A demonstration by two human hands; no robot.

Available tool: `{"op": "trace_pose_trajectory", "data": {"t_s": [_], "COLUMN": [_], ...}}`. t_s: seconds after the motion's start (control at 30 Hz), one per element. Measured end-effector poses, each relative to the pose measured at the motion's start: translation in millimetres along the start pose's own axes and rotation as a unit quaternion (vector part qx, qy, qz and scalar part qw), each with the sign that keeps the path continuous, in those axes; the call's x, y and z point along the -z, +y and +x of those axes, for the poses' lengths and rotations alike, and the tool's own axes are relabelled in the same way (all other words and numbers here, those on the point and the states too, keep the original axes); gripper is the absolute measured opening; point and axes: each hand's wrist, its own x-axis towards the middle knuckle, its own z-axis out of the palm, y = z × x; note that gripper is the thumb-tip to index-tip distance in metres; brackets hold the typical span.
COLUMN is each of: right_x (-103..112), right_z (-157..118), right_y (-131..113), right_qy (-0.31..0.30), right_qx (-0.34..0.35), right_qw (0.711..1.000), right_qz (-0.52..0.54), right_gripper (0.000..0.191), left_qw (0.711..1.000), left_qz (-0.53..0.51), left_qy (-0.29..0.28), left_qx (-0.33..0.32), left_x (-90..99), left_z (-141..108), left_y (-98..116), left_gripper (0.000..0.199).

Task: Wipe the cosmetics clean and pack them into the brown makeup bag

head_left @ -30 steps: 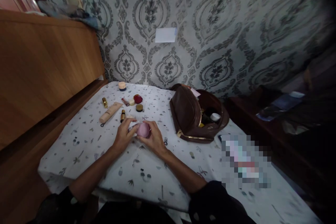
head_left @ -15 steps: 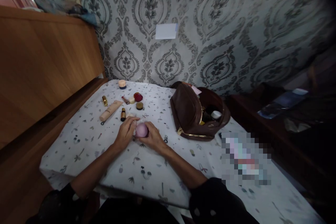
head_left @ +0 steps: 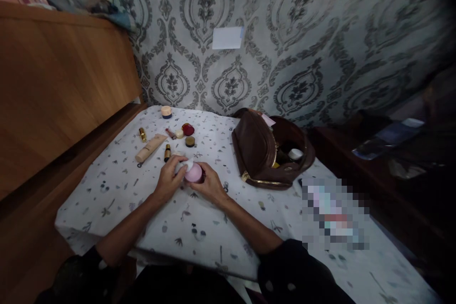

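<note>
Between my hands is a round pink jar (head_left: 194,173), its smooth flat end tilted toward me. My right hand (head_left: 211,183) is wrapped round the jar's right side. A crumpled white tissue (head_left: 183,166) is pinched in my left hand (head_left: 171,175), against the jar's upper left edge. Just beyond my left hand lies a small dark bottle with a gold band (head_left: 167,153). Farther off are a beige tube (head_left: 151,147), a small dark-rimmed round pot (head_left: 190,141), a red round case (head_left: 188,129) and a cream-coloured small pot (head_left: 179,134).
A brown handbag (head_left: 254,147) stands open at the right with things inside. A gold lipstick-like tube (head_left: 142,134) and a peach-lidded jar (head_left: 166,112) lie at the back left. A pixelated flat item (head_left: 333,213) rests at the right. A wooden cabinet (head_left: 64,95) borders the left.
The jar has turned a little, so its flat pink end shows more. My left hand has shifted along its upper left edge, and the white tissue shows more plainly.
</note>
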Motion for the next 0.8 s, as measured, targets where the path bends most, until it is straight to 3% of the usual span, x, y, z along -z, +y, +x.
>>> {"op": "trace_pose_trajectory", "data": {"t_s": [0.23,0.37,0.6,0.8], "right_x": [1,1,3,6], "right_z": [0,0,3,7], "right_y": [-4,-8,1,6], "right_qy": [-0.014,-0.023,0.0,0.014], "right_qx": [0.0,0.006,-0.042,-0.133], "right_qw": [0.996,0.995,0.999,0.985], "right_qz": [-0.087,-0.094,-0.034,0.111], "right_gripper": [0.038,0.028,0.039,0.045], "left_qw": [0.997,0.992,0.975,0.986], "left_qz": [0.02,-0.005,-0.059,-0.01], "left_qy": [-0.022,-0.064,-0.126,-0.093], "left_qx": [-0.065,-0.106,-0.176,-0.136], "left_x": [-2.6,-3.1,-0.8,-0.9], "left_z": [-3,-4,-3,-2], "left_y": [-2,1,5,6], "left_gripper": [0.018,0.021,0.019,0.018]}}
